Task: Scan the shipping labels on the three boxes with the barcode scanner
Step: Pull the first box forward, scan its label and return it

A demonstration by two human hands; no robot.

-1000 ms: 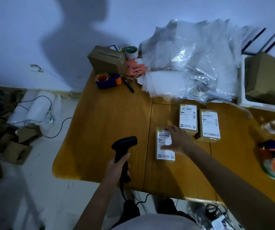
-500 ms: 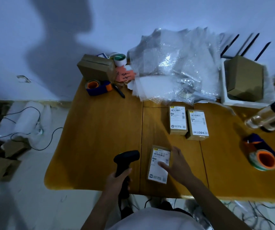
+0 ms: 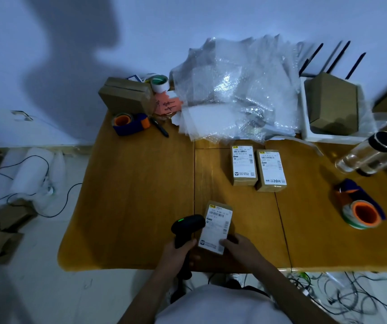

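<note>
Low in the frame's centre, the left hand (image 3: 179,253) is wrapped around the grip of the scanner (image 3: 188,226), whose head shows a green light and hides the left edge of the near box (image 3: 215,228). The right hand (image 3: 240,247) pinches that box's lower right corner; its fingertips are hard to make out. The label text is too blurred to read. Two more boxes (image 3: 244,165) (image 3: 271,170) lie side by side higher up on the table (image 3: 136,195), well apart from the hands.

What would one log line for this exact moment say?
left hand: grips barcode scanner | right hand: steadies near box | scanner light: green | far boxes: untouched
</note>
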